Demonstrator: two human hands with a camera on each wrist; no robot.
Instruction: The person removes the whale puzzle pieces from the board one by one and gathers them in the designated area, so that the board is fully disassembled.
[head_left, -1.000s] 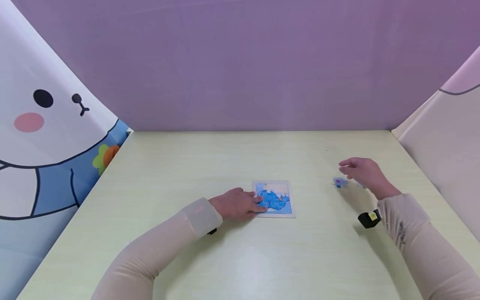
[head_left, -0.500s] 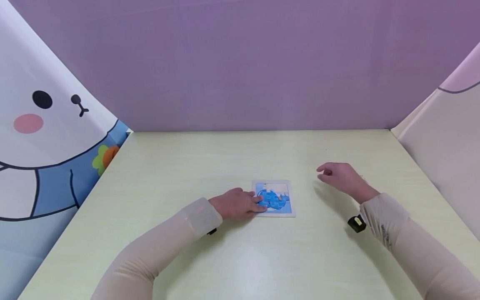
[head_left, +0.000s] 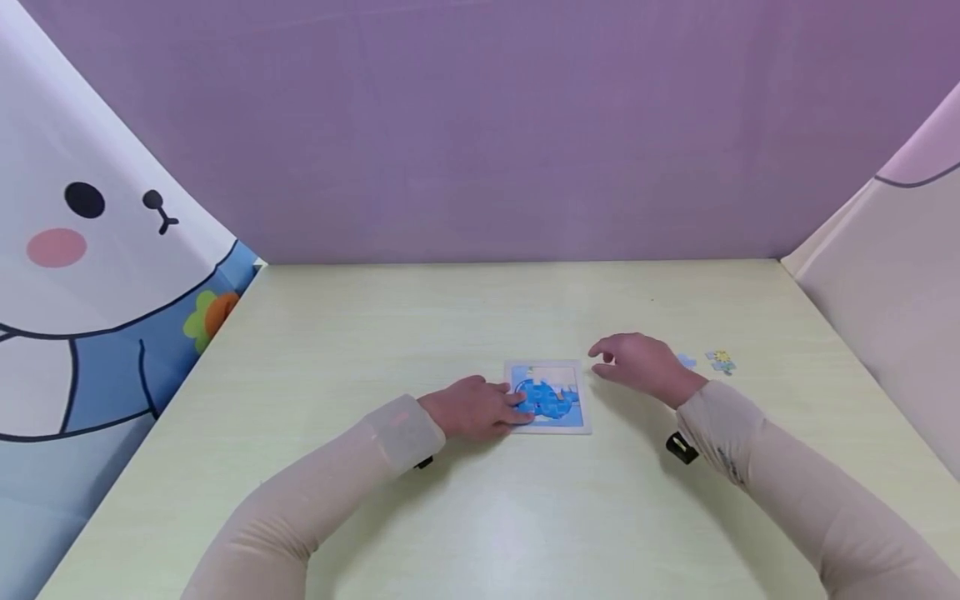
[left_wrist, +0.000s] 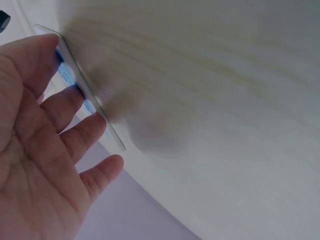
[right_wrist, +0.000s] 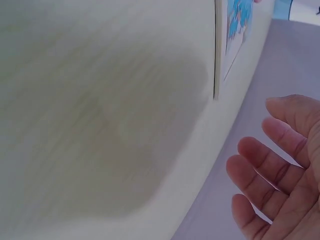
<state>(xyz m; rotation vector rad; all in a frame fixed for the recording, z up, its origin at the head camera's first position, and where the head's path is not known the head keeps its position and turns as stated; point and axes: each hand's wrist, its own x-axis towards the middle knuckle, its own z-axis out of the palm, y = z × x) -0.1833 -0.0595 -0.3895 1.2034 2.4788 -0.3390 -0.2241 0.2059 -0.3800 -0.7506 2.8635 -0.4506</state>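
A square picture puzzle in a pale frame (head_left: 585,400) lies on the table, showing a blue figure with a bare patch toward its upper right. My left hand (head_left: 476,408) rests its outstretched fingers on the puzzle's left side. In the left wrist view, the fingertips (left_wrist: 95,127) reach the edge of the board. Just off the puzzle's right upper corner is my right hand (head_left: 641,362), above the table, thumb and index finger bent and apart. Nothing shows between them; in the right wrist view, the loosely curved fingers (right_wrist: 265,170) show no piece.
Behind my right hand, a pale blue puzzle piece (head_left: 686,361) is partly hidden. Farther right lie small pieces with a yellow flower and green (head_left: 722,360). A purple backdrop (head_left: 525,133) borders the far table edge, and printed cloths hang at both sides.
My right hand has moved left from over the loose pieces to beside the puzzle, uncovering the yellow-flower pieces. My left hand and the puzzle have stayed in place.
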